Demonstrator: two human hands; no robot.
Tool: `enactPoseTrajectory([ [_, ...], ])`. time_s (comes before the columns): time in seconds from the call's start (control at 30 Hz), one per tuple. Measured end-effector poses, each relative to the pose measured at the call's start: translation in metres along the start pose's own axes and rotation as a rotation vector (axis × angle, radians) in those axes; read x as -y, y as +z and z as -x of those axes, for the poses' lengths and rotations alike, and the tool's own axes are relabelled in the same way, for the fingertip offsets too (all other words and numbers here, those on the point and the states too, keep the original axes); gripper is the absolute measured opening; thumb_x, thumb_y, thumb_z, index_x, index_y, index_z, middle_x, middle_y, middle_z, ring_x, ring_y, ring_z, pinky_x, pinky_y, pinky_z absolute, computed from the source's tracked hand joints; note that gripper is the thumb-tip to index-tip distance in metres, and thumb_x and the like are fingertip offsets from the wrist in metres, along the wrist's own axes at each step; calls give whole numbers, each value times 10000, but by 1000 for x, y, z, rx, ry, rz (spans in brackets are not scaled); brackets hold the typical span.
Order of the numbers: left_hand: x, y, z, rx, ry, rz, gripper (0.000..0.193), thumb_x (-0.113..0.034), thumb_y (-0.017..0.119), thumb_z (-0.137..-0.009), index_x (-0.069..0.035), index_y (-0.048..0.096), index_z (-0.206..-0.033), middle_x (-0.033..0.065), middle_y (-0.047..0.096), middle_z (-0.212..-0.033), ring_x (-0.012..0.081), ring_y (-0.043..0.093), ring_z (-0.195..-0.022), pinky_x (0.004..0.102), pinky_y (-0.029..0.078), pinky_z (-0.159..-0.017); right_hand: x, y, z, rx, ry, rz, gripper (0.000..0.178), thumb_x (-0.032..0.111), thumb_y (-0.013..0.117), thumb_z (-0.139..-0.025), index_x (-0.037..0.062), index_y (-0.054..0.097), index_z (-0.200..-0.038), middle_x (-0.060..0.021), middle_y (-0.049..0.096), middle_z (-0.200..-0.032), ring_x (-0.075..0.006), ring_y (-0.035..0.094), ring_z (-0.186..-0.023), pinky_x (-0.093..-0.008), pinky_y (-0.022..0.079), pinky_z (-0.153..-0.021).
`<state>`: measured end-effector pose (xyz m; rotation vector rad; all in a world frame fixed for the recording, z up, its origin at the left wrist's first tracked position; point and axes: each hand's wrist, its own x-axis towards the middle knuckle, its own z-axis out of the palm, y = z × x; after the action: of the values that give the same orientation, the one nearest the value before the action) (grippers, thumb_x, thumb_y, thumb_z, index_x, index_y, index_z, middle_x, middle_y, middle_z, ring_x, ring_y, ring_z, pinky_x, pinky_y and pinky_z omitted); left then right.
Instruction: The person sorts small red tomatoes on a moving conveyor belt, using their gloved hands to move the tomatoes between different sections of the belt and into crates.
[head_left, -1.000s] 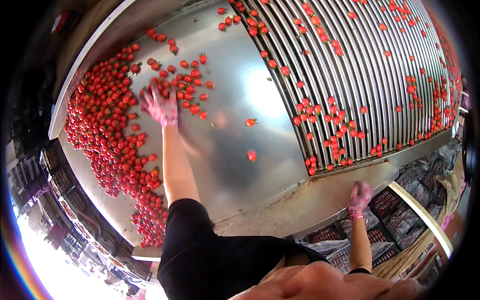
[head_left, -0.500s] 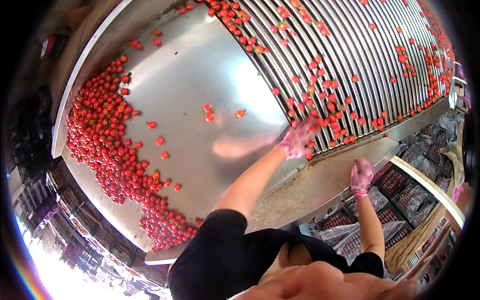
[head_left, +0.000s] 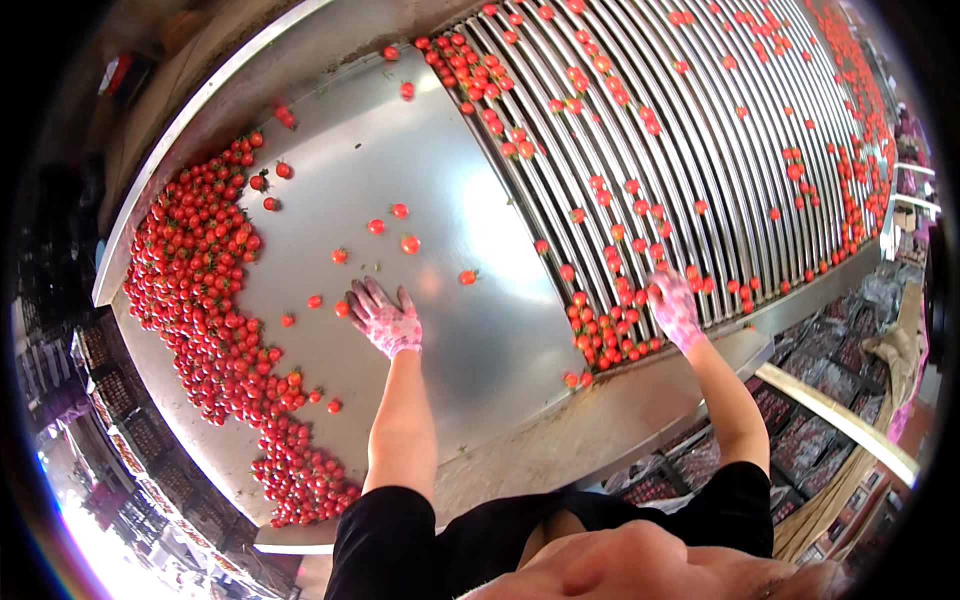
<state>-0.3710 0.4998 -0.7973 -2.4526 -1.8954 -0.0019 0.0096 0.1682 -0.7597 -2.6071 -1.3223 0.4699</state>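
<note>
Both my hands wear pink patterned gloves. Over the smooth metal tray (head_left: pixel 470 350), my left hand (head_left: pixel 388 320) is open, its fingers spread, with a loose cherry tomato (head_left: pixel 342 308) beside its fingertips. On the right, my right hand (head_left: pixel 676 310) is at the near end of the metal rollers (head_left: pixel 720 240), its fingers curled in among the tomatoes. What lies under those fingers, if anything, is hidden. Just left of that hand a cluster of red tomatoes (head_left: pixel 610 335) sits in the near corner of the rollers. A few single tomatoes (head_left: pixel 410 244) lie across the tray.
A big heap of tomatoes (head_left: pixel 195 270) fills the tray's left side, against its raised rim (head_left: pixel 180 140). More tomatoes (head_left: pixel 860 180) line the rollers' far right. Below the near metal edge (head_left: pixel 590 430) stand crates with plastic covers (head_left: pixel 810 430), beside a pale bar (head_left: pixel 840 415).
My left hand has swung left from the rollers to the middle of the tray. My right hand has left the metal edge and reached the rollers. Tomatoes have gathered at the rollers' near corner.
</note>
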Motion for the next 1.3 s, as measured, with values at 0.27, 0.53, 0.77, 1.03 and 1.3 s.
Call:
enactPoseTrajectory([
  [0.27,2,2,-3,53,-22,-1,688,-382,601,-880,-15,406,-1428,183,361,-1512,386,320,-1401,544,228,-1166,117,24,-318,-318,-403,78,455,154,698,-832,124,578,-1270,-64,482,-1400,-329,440,-1301,-473,363,-1112],
  [0.53,7,7,-2,65,-36,11,693,-396,620,-866,-13,431,-1411,193,373,-1504,410,326,-1397,574,244,-1154,239,33,-474,-67,-282,289,604,395,638,-891,200,474,-1439,-28,356,-1563,-325,298,-1441,-474,246,-1181],
  [0.77,2,3,-7,84,-38,10,690,-374,611,-850,-8,428,-1406,192,390,-1482,409,346,-1374,562,252,-1154,220,69,-447,-138,-373,403,526,361,623,-868,221,554,-1370,-86,328,-1568,-355,244,-1457,-534,194,-1196],
  [1.03,1,4,-5,81,-32,14,694,-369,612,-860,-24,398,-1424,185,369,-1493,396,328,-1385,550,232,-1165,130,69,-202,240,-717,324,452,312,627,-875,122,612,-1285,-45,466,-1446,-329,355,-1390,-514,256,-1177],
  [1.3,8,2,-8,63,-36,12,690,-353,631,-850,-42,404,-1423,180,368,-1494,393,344,-1372,550,241,-1158,146,32,-307,-92,-459,300,470,273,599,-924,127,529,-1366,-62,348,-1541,-336,354,-1391,-493,337,-1134],
])
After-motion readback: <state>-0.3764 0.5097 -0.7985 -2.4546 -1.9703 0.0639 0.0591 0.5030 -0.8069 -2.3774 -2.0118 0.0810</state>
